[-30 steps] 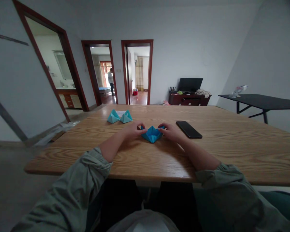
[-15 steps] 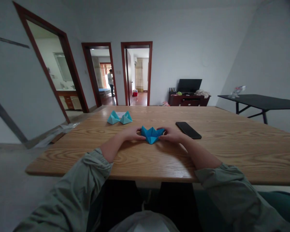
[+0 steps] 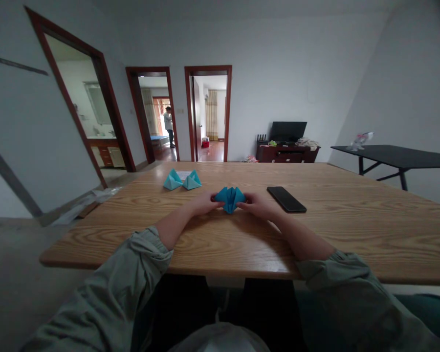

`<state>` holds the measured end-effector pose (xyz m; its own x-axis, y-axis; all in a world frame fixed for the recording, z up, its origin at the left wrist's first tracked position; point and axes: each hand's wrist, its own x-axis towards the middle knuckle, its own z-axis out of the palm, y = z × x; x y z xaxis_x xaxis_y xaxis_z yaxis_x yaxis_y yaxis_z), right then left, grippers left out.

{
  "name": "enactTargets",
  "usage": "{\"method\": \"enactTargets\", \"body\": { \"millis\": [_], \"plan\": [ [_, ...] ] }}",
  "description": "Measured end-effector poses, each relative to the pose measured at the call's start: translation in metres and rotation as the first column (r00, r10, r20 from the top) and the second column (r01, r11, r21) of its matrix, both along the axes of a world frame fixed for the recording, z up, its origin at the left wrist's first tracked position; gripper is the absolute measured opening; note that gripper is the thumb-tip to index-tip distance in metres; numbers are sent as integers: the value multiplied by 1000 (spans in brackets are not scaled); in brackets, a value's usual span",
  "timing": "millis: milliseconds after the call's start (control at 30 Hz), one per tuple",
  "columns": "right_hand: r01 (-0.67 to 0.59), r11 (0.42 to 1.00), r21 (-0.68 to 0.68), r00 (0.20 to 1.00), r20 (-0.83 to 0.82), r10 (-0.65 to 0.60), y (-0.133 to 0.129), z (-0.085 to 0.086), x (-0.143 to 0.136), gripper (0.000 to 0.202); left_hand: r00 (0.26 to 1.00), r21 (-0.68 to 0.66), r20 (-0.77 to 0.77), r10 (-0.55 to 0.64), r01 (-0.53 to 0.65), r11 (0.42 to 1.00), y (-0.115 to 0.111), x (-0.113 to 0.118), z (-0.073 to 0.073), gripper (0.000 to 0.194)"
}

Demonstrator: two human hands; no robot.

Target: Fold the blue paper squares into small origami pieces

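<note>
A blue origami paper piece (image 3: 230, 199) is held between my two hands over the middle of the table. My left hand (image 3: 204, 203) grips its left side, thumb in front and fingers behind. On its right side, my right hand (image 3: 255, 204) pinches it the same way. The paper's folded points are drawn up and inward, with a narrow gap down the centre. Two lighter turquoise origami pieces, one on the left (image 3: 173, 180) and one on the right (image 3: 192, 180), stand side by side beyond my left hand.
A black phone (image 3: 286, 199) lies on the wooden table (image 3: 344, 215) to the right of my right hand. Behind the turquoise pieces is a whitish paper (image 3: 184, 174). A black folding table (image 3: 399, 155) stands at the right. Through a doorway a person (image 3: 168, 126) is standing.
My hands have moved slightly closer together. The blue origami piece has gone from spread wide open to squeezed narrower, its sides pushed inward. The turquoise pieces and phone stay in place.
</note>
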<state>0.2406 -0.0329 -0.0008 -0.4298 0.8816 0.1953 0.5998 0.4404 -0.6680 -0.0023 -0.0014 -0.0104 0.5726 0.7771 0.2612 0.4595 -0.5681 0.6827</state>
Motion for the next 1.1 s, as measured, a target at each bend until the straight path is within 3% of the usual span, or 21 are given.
{"method": "enactTargets", "body": {
  "millis": [100,233,533,733,900,1000,1100],
  "plan": [
    [3,1000,-12,996,-94,-4,-1,1,-3,36,996,7,87,-31,31,1000,0,2,3,41],
    [-23,999,-32,985,-170,17,-7,8,-7,38,987,-79,161,-25,38,996,-2,6,4,46],
    [-93,993,-72,979,-190,78,-8,5,-13,41,977,-182,212,15,24,983,-10,15,5,50],
    [-44,995,-91,979,-202,25,-9,5,-16,47,966,-191,247,77,-29,981,-14,18,8,55],
    [-64,995,-74,918,-396,30,-8,3,-23,48,971,-184,238,21,24,983,-20,30,8,53],
    [-43,997,-60,882,-471,10,-5,3,-23,45,956,-272,293,29,54,961,-22,36,9,55],
    [-3,996,-84,849,-527,-42,-3,4,-20,46,911,-374,412,13,156,914,-23,37,12,54]
  ]
}}
